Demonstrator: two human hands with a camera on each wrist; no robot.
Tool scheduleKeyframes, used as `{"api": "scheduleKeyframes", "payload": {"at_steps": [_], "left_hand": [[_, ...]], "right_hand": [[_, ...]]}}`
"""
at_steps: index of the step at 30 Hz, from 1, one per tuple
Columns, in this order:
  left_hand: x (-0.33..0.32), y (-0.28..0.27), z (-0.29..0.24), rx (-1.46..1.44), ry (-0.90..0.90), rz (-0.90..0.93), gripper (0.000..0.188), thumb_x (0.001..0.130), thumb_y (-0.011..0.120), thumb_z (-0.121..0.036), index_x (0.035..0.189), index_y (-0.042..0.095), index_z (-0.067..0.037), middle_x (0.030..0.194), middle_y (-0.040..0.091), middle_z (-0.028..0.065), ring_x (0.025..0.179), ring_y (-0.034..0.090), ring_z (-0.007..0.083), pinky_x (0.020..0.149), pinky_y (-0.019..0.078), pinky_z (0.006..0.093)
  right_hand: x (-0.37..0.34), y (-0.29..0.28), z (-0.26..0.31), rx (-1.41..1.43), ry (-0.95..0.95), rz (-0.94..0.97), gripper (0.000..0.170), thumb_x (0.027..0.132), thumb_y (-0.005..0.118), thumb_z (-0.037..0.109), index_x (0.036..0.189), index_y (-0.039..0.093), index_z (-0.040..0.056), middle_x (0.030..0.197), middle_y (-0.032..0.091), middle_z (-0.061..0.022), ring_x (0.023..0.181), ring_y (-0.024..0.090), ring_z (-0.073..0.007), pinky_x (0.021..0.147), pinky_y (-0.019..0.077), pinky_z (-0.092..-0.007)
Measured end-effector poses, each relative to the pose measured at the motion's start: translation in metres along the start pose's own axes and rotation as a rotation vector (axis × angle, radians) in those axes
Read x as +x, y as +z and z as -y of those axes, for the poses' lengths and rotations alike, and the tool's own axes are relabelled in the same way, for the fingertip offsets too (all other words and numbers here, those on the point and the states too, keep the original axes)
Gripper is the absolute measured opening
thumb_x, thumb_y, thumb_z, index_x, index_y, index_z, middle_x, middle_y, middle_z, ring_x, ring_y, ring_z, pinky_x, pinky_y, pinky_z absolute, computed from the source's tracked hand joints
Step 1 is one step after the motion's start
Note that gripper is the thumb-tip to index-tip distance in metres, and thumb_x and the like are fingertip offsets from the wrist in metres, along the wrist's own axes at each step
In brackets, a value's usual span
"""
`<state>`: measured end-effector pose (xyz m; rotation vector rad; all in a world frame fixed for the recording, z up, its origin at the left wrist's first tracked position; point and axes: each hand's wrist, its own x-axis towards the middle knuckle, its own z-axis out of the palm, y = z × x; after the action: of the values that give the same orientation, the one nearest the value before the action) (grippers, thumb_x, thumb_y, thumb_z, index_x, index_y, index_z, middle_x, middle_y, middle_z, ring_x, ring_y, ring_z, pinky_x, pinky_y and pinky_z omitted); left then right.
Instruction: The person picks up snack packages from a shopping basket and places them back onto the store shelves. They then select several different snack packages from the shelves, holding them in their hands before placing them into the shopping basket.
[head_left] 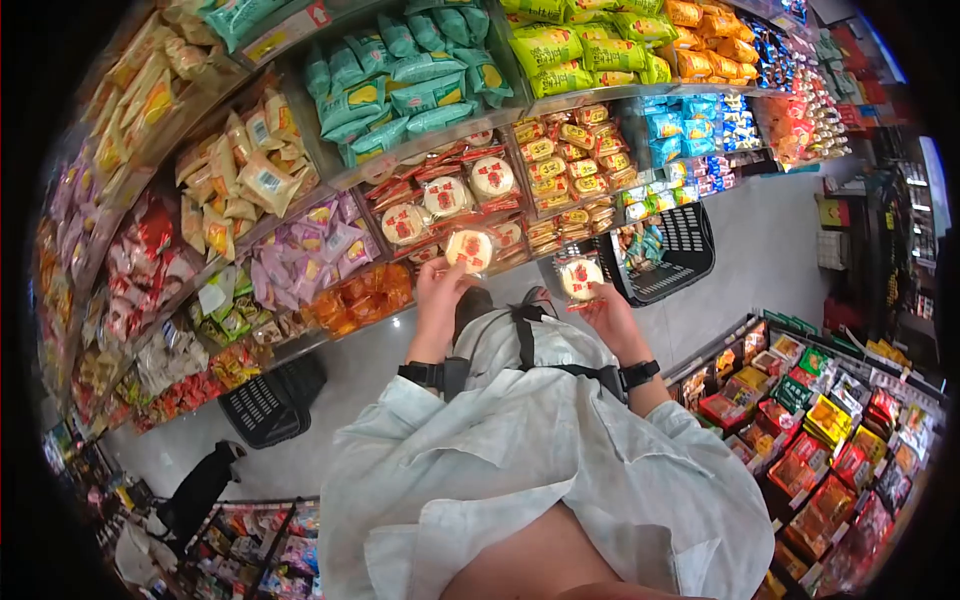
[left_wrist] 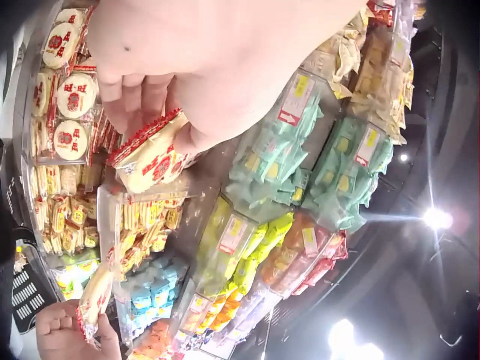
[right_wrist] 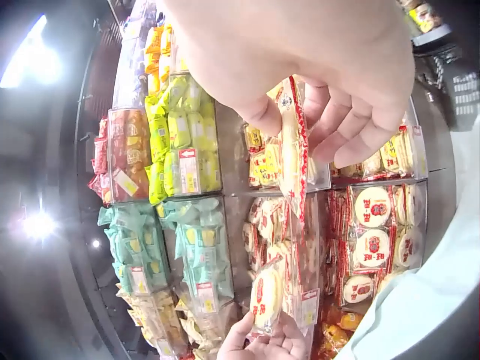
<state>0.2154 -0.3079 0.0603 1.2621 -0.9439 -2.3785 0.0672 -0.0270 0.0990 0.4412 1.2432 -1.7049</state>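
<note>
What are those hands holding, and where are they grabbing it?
The left hand pinches a round cracker packet by its edge; the right hand pinches another packet, also by its edge.

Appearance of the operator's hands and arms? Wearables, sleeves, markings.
Left hand and right hand: bare, no gloves or rings visible. Each wrist wears a black band: left band, right band. Loose, pale bluish-green shirt sleeves: left sleeve, right sleeve. No lettering legible on either band.
</note>
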Motion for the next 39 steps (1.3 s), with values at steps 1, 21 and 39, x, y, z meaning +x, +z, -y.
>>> {"api": "scheduleKeyframes", "payload": {"at_steps": [1, 21, 39], "left_hand": [[0.009, -0.002, -0.006, -0.003, -0.02, 0.022, 0.031, 0.096, 0.072, -0.01, 0.12, 0.053, -0.002, 0.111, 0.064, 0.0101, 0.098, 0.068, 0.0189, 0.082, 0.0576, 0.0315], [0.124, 0.105, -0.051, 0.548, 0.261, 0.1, 0.085, 0.094, 0.073, -0.017, 0.16, 0.024, 0.0, 0.138, 0.06, 0.0187, 0.115, 0.063, 0.0248, 0.098, 0.0502, 0.0355], [0.021, 0.085, -0.015, 0.971, 0.259, 0.014, 0.032, 0.099, 0.066, -0.021, 0.127, 0.07, -0.004, 0.12, 0.072, 0.0069, 0.11, 0.066, 0.0157, 0.089, 0.0509, 0.0309]], "right_hand": [[-0.002, -0.005, -0.009, 0.006, 0.006, -0.042, 0.027, 0.105, 0.054, 0.023, 0.123, 0.06, 0.0037, 0.116, 0.07, -0.0071, 0.101, 0.067, -0.0163, 0.092, 0.0534, -0.0313], [-0.075, -0.063, -0.057, 0.306, -0.104, -0.356, 0.025, 0.104, 0.054, 0.025, 0.12, 0.06, 0.0058, 0.115, 0.072, -0.0085, 0.101, 0.07, -0.0174, 0.091, 0.0529, -0.0323], [-0.06, -0.254, -0.003, 0.313, -0.089, -0.206, 0.025, 0.101, 0.062, 0.03, 0.114, 0.066, 0.0097, 0.106, 0.073, -0.0008, 0.092, 0.065, -0.0109, 0.081, 0.0505, -0.0268]]}}
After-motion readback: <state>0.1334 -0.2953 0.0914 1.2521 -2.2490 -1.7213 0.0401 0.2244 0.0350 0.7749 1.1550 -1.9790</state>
